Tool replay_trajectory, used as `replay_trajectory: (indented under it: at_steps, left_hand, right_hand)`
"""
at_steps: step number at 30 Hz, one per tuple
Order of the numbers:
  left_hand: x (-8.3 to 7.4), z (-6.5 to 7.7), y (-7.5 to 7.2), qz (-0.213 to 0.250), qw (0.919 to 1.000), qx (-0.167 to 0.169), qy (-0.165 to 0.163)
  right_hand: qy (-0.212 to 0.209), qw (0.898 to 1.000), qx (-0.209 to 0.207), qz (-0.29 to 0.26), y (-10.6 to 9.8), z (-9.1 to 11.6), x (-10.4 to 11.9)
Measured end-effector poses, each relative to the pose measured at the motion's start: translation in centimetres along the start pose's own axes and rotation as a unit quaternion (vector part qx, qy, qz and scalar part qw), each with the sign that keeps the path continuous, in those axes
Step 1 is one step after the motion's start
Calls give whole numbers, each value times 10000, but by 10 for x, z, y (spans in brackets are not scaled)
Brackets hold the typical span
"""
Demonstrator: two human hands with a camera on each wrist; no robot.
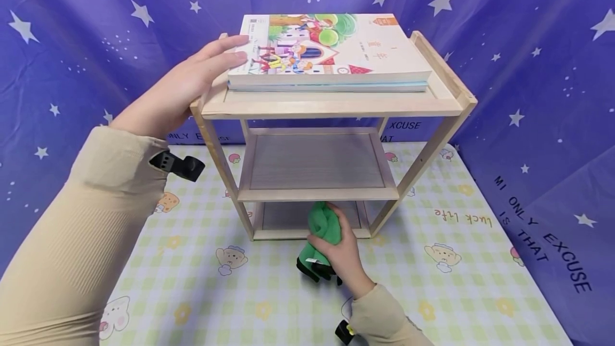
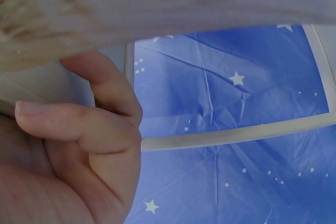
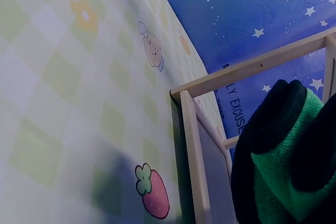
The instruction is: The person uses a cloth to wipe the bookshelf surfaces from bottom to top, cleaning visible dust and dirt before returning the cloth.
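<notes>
A small wooden shelf rack (image 1: 326,195) stands on the tablecloth with several books (image 1: 331,47) stacked flat on top. My left hand (image 1: 192,76) is at the upper left side rail, two fingers reaching over it to the books' left edge. In the left wrist view, other fingers (image 2: 79,129) curl below the wooden rail (image 2: 184,3). Low in front of the rack, my right hand (image 1: 343,250) grips a green and black plush thing (image 1: 325,226) with a white tag. Its exact kind is unclear. The right wrist view shows its fuzzy green fabric (image 3: 273,177) and black parts; the right hand is hidden there.
The rack has a grey middle panel (image 1: 317,162) and a bottom panel below it. A checked tablecloth (image 1: 480,282) with cartoon prints lies beneath. Blue star-patterned curtains (image 1: 528,95) hang behind and at the sides.
</notes>
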State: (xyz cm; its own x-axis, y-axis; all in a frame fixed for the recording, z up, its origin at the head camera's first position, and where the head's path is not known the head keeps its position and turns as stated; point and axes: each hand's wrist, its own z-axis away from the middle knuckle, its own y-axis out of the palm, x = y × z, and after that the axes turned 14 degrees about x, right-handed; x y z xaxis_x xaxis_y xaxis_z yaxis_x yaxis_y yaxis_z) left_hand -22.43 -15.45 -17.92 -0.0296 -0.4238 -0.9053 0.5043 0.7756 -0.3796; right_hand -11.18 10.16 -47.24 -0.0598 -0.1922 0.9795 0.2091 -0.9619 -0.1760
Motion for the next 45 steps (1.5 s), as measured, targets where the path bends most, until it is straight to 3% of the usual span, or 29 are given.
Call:
replay_trajectory:
  at_steps: [10,28,45]
  left_hand:
    - [0,1,0,-77,10000,11,-27]
    - [0,2,0,-2,10000,75,55]
    - [-2,3,1,-163,9998,124,74]
  right_hand:
    - [10,9995,295,-120,3,0,1]
    - [74,9988,466,116,7,5,-2]
    - [31,9964,833,170,12,-6,0]
